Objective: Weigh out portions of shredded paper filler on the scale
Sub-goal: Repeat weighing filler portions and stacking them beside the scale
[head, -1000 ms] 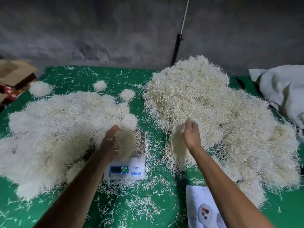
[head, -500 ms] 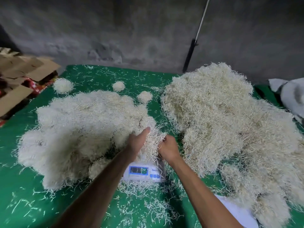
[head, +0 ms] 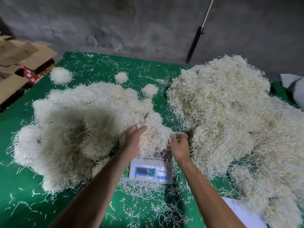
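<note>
Two bare forearms reach in from the near edge over a green-covered desk (head: 19,186) littered with loose pale strands. A white sheet (head: 238,209) lies at the near right corner. Just past the arms sits a small white digital scale (head: 150,171), its blue-framed display facing the person and its pan hidden under a clump of shredded paper filler (head: 154,139). The left hand (head: 133,140) cups the clump's left side, fingers nearly straight and laid against it, the grip loose rather than closed. The right hand (head: 179,145) works the clump's right edge with curled fingers pinching a few strands. To the left spreads a broad, whitish heap (head: 79,125), which touches the clump on the scale; to the right rises a larger, yellower heap (head: 230,112), reaching the desk's far side. Beyond the left heap three small rounded portions (head: 60,75) lie apart from one another on the green surface. Flattened cardboard boxes (head: 21,58) are stacked off the far left corner, a pale sack (head: 292,84) lies at far right, and a dark pole (head: 195,45) leans on the grey wall (head: 131,22).
</note>
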{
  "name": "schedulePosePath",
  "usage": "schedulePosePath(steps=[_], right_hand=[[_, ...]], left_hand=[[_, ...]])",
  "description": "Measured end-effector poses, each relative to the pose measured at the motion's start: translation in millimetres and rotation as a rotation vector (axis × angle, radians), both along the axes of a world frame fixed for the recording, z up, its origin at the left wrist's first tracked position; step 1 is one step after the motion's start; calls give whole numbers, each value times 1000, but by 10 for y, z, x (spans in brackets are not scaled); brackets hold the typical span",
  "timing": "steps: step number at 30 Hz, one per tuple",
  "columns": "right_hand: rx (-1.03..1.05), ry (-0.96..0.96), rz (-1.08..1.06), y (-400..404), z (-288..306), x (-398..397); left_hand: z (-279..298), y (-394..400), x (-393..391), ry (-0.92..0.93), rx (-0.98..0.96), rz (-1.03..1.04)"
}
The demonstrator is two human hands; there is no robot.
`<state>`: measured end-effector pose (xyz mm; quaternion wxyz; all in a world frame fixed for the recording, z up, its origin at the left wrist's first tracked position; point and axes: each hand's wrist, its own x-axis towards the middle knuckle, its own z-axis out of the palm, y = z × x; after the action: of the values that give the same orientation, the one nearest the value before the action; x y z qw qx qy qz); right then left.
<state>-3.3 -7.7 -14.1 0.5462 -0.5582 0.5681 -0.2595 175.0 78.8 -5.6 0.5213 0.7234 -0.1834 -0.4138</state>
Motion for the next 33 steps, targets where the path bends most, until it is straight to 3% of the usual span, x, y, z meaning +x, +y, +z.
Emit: schedulePosePath(steps=[3,5,11,20,25,33], right_hand=[[44,150,179,-30,-102,-66],[18,179,174,-72,-141,-117],[182,-27,54,-63,-166,-259],[131,-3,43,334,-22,-328],[28,107,83,539,15,-414],[37,61,52,732,43,-514]], left_hand=[[-128,-13,52,39,3,-63],[-183,24,88,-35,10,-132],[-260,307,112,-258,-7,-167],[-21,739,-164,-286,-42,-92],[-25,1002,-290,-405,-39,-89],[-40,1207,-353,-358,-11,-91]])
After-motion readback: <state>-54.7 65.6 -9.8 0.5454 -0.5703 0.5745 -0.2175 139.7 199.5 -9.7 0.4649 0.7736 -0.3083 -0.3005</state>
